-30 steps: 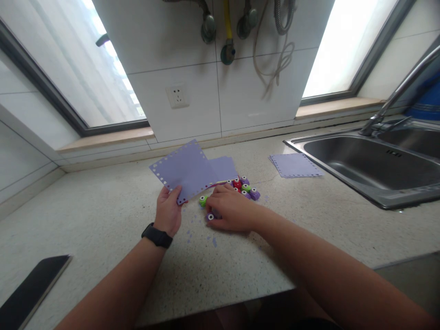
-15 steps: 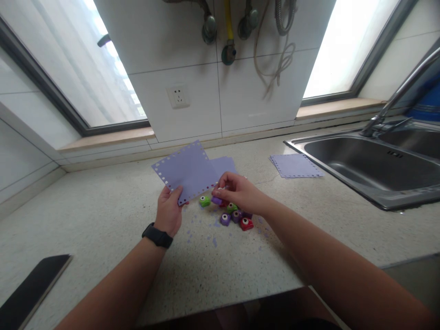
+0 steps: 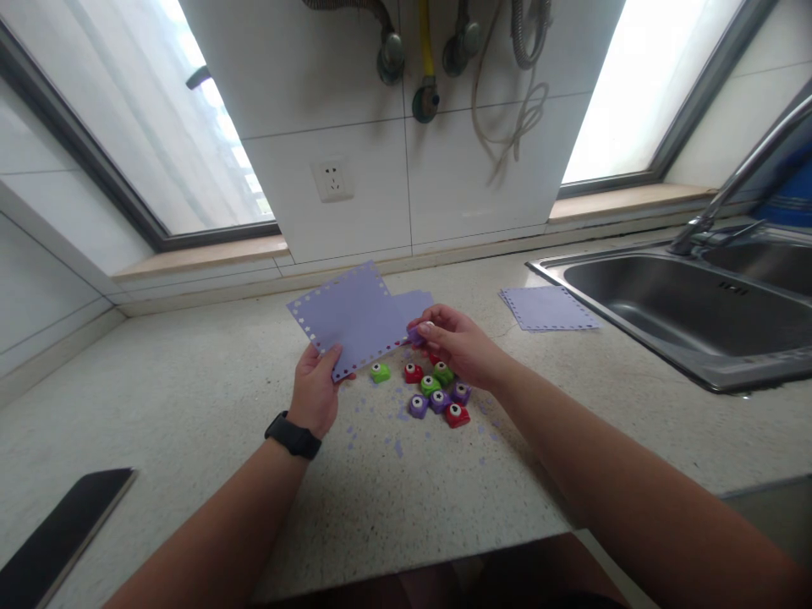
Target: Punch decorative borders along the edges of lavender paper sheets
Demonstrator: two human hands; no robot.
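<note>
Several small punches [image 3: 439, 400] in red, green and purple lie bunched on a pale, speckled surface [image 3: 190, 397]; take them as the dial's centre, with twelve toward the tiled wall [image 3: 355, 101]. At about 10 o'clock, the left hand [image 3: 315, 393] grips a purple sheet [image 3: 352, 317] with holes along its edges, thumb on top. The right hand [image 3: 457, 342], apart from it, pinches a purple punch [image 3: 416, 334] at the sheet's 3 o'clock corner; whether the paper sits inside it cannot be told. Another purple sheet shows partly behind. A lone green punch [image 3: 379, 372] rests at 9 o'clock, and paper scraps [image 3: 398, 448] are strewn from there round to 5. A stack of purple cards [image 3: 549, 308] lies at 2, beside a steel sink [image 3: 660, 309] farther out toward 3. Between 8 and 9, well apart, is a flat dark object [image 3: 63, 533]. On the wall are a socket [image 3: 332, 179] at 11, a yellow pipe [image 3: 425, 42] at 12 and a looped cord [image 3: 520, 118] near 1. Bright windows [image 3: 216, 144] flank it at 10 and 1.
</note>
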